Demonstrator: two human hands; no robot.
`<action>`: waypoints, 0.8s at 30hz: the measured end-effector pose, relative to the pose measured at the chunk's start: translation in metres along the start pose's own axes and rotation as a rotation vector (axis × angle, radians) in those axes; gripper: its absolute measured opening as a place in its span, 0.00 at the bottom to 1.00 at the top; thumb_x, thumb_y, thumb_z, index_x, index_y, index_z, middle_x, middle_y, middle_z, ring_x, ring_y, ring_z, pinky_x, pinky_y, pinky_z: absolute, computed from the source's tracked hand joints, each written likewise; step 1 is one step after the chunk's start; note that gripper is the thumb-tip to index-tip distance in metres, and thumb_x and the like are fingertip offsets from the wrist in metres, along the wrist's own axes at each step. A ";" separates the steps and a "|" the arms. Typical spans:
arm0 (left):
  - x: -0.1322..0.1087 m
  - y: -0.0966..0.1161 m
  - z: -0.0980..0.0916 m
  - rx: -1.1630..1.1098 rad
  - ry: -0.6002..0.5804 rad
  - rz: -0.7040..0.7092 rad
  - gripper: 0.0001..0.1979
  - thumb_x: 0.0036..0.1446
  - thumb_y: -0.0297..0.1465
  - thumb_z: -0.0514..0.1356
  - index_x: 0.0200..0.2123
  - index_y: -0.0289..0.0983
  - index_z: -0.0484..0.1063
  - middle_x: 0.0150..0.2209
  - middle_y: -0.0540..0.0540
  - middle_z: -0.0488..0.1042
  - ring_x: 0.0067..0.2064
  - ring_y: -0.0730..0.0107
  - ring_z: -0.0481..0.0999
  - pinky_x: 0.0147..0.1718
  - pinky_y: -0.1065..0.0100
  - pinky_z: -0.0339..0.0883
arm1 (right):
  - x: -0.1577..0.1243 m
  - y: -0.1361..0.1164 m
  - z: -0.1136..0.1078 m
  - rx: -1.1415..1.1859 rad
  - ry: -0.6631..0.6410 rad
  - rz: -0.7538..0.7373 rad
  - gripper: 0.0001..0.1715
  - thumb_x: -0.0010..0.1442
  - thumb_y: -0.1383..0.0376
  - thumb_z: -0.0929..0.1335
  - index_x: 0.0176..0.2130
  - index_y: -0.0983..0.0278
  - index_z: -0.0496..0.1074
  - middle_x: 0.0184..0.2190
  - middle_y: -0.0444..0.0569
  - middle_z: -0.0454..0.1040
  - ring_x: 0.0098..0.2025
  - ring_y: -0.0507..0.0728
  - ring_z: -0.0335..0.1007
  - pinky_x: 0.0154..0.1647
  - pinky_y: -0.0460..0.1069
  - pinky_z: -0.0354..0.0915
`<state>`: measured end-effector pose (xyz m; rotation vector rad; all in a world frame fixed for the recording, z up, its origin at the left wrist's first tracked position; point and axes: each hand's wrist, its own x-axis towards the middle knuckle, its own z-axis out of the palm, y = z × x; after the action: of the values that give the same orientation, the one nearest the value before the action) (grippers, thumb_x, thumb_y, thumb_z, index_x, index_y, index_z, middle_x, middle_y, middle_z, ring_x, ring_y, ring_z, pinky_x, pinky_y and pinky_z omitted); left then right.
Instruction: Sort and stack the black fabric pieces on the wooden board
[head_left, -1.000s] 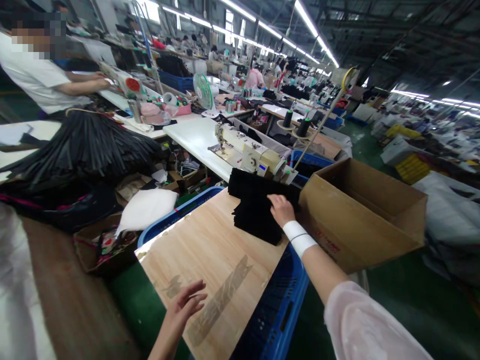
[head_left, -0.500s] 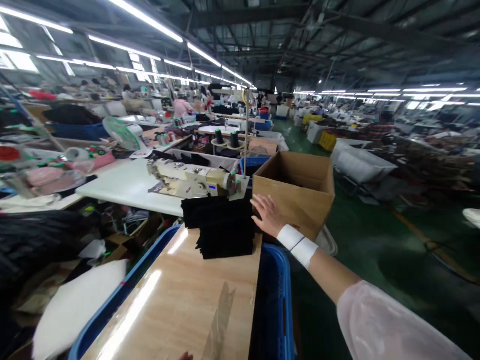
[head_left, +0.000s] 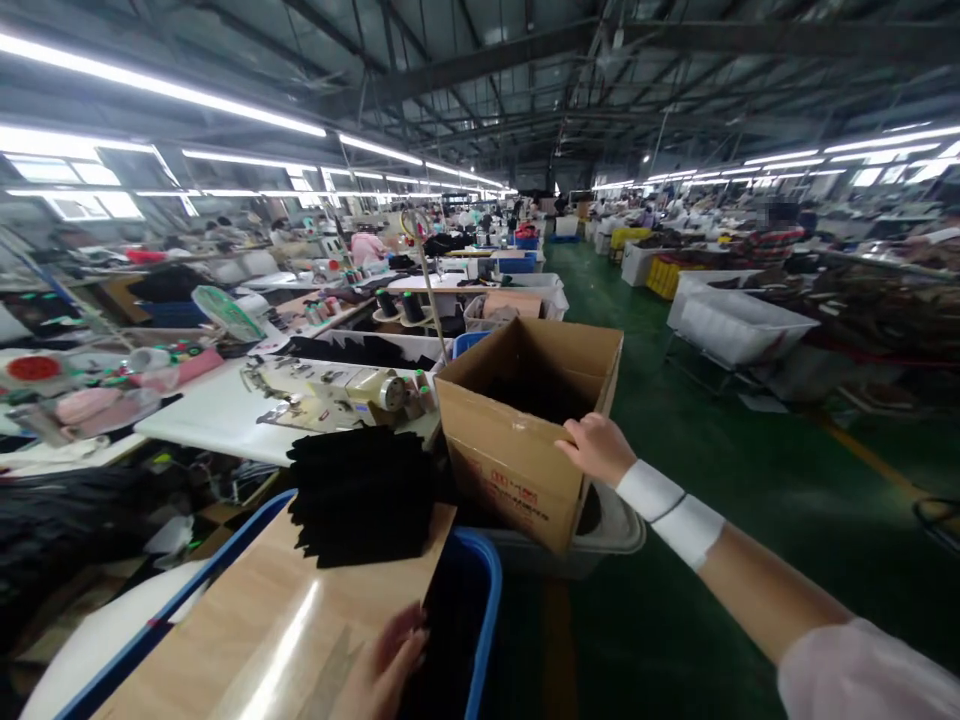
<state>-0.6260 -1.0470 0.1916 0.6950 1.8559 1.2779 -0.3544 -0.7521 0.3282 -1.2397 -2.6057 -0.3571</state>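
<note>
My right hand (head_left: 600, 448) is closed on the near right corner of an open cardboard box (head_left: 517, 470), thumb and fingers over its upper rim. The box sits tilted on a pale plastic bin (head_left: 619, 535), with dark contents inside. My left hand (head_left: 386, 660) is low in the view, over the right edge of a wooden board (head_left: 247, 620). Its fingers are loosely bent and apart, with nothing visible in them. A stack of black fabric pieces (head_left: 364, 495) lies at the board's far end. Beneath the board is a blue plastic basket (head_left: 487, 600).
A sewing machine (head_left: 322, 390) stands on a white table (head_left: 195, 415) beyond the fabric. Thread cones (head_left: 412, 308) and a green fan (head_left: 225, 315) are behind it. White bins (head_left: 739, 320) line the right side of the green-floored aisle (head_left: 585, 290).
My right hand has gone from open fingers beside the box to a grip on its rim. More of my left hand shows at the bottom. The view has shifted right.
</note>
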 end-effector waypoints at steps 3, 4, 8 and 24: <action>0.040 0.071 0.072 -0.030 -0.053 0.166 0.41 0.36 0.58 0.67 0.49 0.36 0.72 0.50 0.35 0.77 0.52 0.47 0.76 0.52 0.52 0.72 | -0.013 0.008 -0.001 0.054 0.031 0.014 0.13 0.63 0.59 0.67 0.33 0.66 0.73 0.28 0.54 0.75 0.36 0.61 0.71 0.39 0.51 0.57; 0.055 0.094 0.093 -0.010 -0.050 0.250 0.42 0.38 0.57 0.66 0.51 0.35 0.70 0.52 0.34 0.75 0.54 0.48 0.75 0.53 0.52 0.70 | -0.016 0.011 -0.002 0.071 0.045 0.016 0.12 0.63 0.59 0.67 0.33 0.66 0.73 0.28 0.53 0.75 0.36 0.60 0.70 0.40 0.51 0.57; 0.111 0.173 0.153 0.117 0.039 0.543 0.42 0.51 0.52 0.62 0.62 0.34 0.59 0.61 0.30 0.63 0.63 0.47 0.64 0.57 0.49 0.65 | -0.015 0.011 -0.003 0.128 0.080 -0.002 0.11 0.63 0.61 0.68 0.32 0.65 0.72 0.27 0.52 0.74 0.36 0.60 0.69 0.41 0.51 0.56; 0.135 0.216 0.182 0.649 0.029 1.080 0.14 0.63 0.29 0.51 0.24 0.38 0.66 0.29 0.49 0.72 0.40 0.66 0.72 0.62 0.48 0.53 | 0.083 0.078 -0.051 0.835 -0.273 0.022 0.28 0.67 0.46 0.58 0.34 0.62 0.73 0.30 0.46 0.78 0.32 0.53 0.74 0.34 0.46 0.64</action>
<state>-0.5473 -0.7717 0.3178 2.2408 1.9535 1.2243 -0.3388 -0.6605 0.4108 -1.0327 -2.4733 0.8753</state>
